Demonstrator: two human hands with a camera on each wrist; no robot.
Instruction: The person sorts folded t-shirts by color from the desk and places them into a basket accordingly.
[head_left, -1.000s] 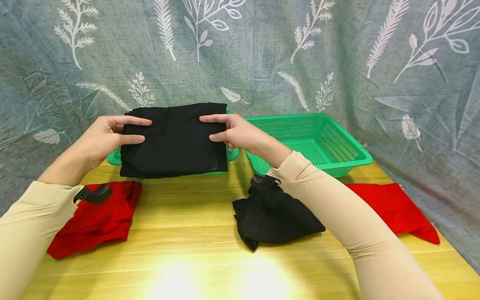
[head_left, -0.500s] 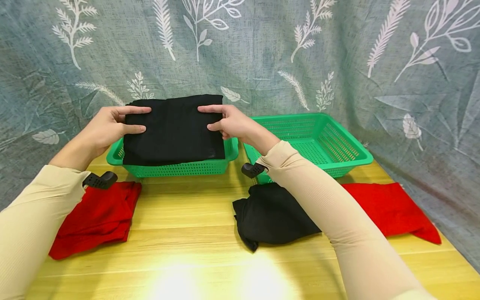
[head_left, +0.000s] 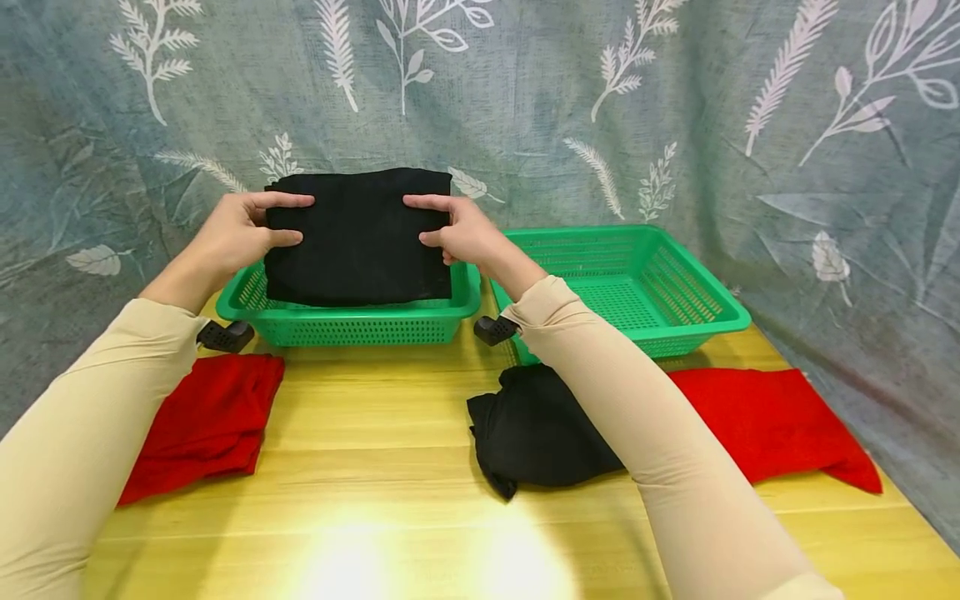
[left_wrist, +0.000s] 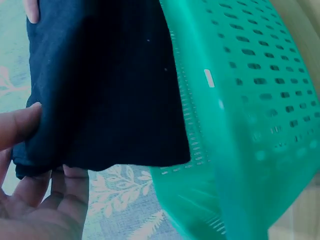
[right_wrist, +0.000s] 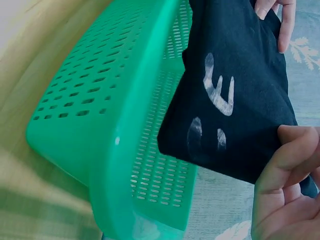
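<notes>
Covering the whole background, a grey-blue curtain (head_left: 540, 100) with white leaf pattern hangs at twelve o'clock. Before it is the yellow wooden table (head_left: 360, 467); I take as clock centre its middle part, between the lying cloths. Two beige sleeves reach forward, the left sleeve (head_left: 112, 425) from about eight o'clock, the right sleeve (head_left: 652, 433) from about four.

Next in size are two green plastic baskets with many small holes: the right basket (head_left: 697, 329) at two o'clock, and the left basket (head_left: 360, 332) at twelve.

Above the opening of the left basket is the folded black cloth (head_left: 360, 242), spread between two hands; whether its lower edge touches the basket, I cannot tell. The right red cloth (head_left: 780, 425) lies far out at three o'clock, partly behind the sleeve. Nearer, also at three, lies the crumpled black cloth (head_left: 540, 433), and the left red cloth (head_left: 213, 417) lies at nine.

The left hand (head_left: 240, 233) grips the folded black cloth at its nine o'clock edge, and the right hand (head_left: 472, 229) grips it at three. Each hand has thumb and forefinger on the near face.

Smaller are the dark wrist devices (head_left: 227, 336), one under each cuff. On the folded cloth, the right wrist view shows pale marks (right_wrist: 220, 97).
</notes>
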